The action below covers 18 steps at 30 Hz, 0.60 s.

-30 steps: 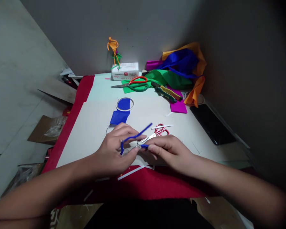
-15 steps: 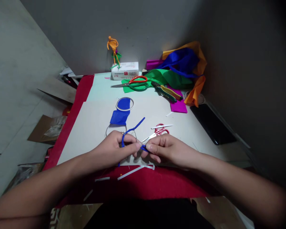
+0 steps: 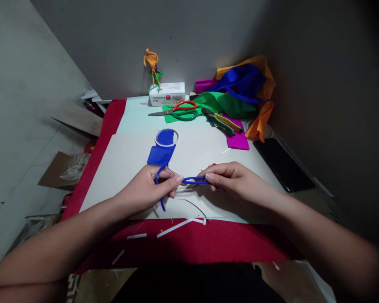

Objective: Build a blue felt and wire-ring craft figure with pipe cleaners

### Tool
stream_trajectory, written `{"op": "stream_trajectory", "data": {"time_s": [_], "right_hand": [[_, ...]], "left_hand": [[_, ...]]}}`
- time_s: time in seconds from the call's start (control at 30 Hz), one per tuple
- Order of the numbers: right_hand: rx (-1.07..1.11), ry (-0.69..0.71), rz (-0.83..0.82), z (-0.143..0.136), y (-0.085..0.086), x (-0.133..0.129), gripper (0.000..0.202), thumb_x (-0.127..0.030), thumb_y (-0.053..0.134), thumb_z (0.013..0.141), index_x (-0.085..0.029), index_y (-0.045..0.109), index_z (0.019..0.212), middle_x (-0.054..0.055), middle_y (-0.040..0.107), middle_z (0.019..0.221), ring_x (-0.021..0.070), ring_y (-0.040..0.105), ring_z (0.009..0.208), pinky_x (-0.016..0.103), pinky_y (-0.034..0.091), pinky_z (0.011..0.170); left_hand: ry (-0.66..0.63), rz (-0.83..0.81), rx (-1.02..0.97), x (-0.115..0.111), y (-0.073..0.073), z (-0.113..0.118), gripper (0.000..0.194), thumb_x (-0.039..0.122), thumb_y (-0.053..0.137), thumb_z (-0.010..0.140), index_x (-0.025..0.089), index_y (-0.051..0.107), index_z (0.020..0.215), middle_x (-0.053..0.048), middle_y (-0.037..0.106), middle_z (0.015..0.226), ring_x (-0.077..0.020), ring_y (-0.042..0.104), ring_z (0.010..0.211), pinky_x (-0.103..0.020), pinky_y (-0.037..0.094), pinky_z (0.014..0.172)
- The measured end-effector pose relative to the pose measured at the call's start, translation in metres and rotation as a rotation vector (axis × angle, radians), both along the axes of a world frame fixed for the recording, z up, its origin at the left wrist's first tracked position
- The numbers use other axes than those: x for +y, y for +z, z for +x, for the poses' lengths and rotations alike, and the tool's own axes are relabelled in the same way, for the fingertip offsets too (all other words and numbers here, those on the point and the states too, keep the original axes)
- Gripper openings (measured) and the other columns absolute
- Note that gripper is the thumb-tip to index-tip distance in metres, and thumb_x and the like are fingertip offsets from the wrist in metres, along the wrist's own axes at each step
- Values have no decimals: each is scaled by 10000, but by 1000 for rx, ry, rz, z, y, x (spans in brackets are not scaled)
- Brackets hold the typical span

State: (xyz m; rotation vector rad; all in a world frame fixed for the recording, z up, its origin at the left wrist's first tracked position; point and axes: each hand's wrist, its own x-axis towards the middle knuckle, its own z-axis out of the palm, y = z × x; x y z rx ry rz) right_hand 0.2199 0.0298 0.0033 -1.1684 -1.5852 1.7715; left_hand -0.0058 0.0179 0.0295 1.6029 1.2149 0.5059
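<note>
Between my two hands stretches a blue paper-wrapped wire [image 3: 196, 182], two thin strands side by side. My left hand [image 3: 147, 187] pinches it between thumb and finger, and more blue strands curl around the back of that hand and hang below it. Some bare twisted wire shows near the left fingers. Thumb and forefinger of my right hand [image 3: 236, 179] are closed on the strands' right ends. Mostly hidden behind the right hand are small red-handled scissors [image 3: 212, 165]. A thin dark wire [image 3: 196, 205] lies on the white board below the hands.
Beyond the left hand are a blue paper strip [image 3: 161, 155] and a ring-shaped tape roll [image 3: 177, 136]. Large scissors [image 3: 185, 113], pliers [image 3: 222, 123], coloured paper [image 3: 249, 82] and a white box [image 3: 167, 94] bearing an orange figure [image 3: 151, 61] stand farther back. A black phone [image 3: 282, 164] lies right.
My hands have moved apart and slightly up, the right one shifting rightward. The two blue strands now show stretched between them. The red-handled scissors have become mostly covered.
</note>
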Motion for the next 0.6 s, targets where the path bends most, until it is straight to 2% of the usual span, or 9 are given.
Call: {"op": "stream_trajectory", "data": {"time_s": [0.1, 0.2, 0.33, 0.4, 0.5, 0.6], "right_hand": [[96, -189, 11, 2, -4, 3, 263, -385, 686, 746, -135, 672, 824, -6, 544, 627, 81, 441, 559, 217, 301, 504], [202, -262, 49, 5, -6, 4, 213, -347, 711, 733, -143, 677, 784, -12, 536, 587, 86, 457, 576, 225, 331, 542], [288, -242, -58, 5, -6, 3, 195, -324, 722, 725, -145, 681, 789, -22, 514, 556, 76, 438, 545, 220, 314, 520], [329, -234, -96, 4, -7, 2, 198, -330, 723, 722, -150, 677, 789, -31, 498, 546, 71, 430, 536, 213, 311, 514], [280, -149, -69, 1, -5, 0, 195, -349, 683, 760, -158, 671, 800, -40, 487, 538, 66, 417, 515, 208, 311, 501], [112, 1, 101, -4, -1, -6, 194, -330, 625, 813, -145, 679, 792, -10, 561, 604, 87, 483, 572, 222, 379, 553]], "left_hand": [[-1, -73, -81, 1, -1, -3, 194, 317, 626, 784, 142, 695, 832, -16, 618, 668, -133, 548, 635, -250, 437, 613], [-125, -180, -245, 7, -1, -11, 256, 303, 653, 738, 157, 717, 939, -37, 646, 734, -143, 559, 654, -270, 447, 638], [-342, -340, -476, 16, -4, -21, 298, 288, 618, 665, 144, 748, 891, -87, 682, 718, -217, 607, 687, -354, 474, 699], [-408, -441, -559, 19, -9, -23, 310, 312, 578, 654, 126, 760, 821, -133, 707, 736, -270, 626, 709, -418, 478, 733], [-388, -547, -609, 18, -16, -20, 314, 298, 519, 697, 115, 758, 785, -160, 726, 795, -286, 646, 733, -440, 471, 761], [-337, -605, -562, 15, -19, -11, 366, 281, 440, 791, 93, 744, 869, -139, 725, 772, -235, 646, 728, -396, 452, 807]]}}
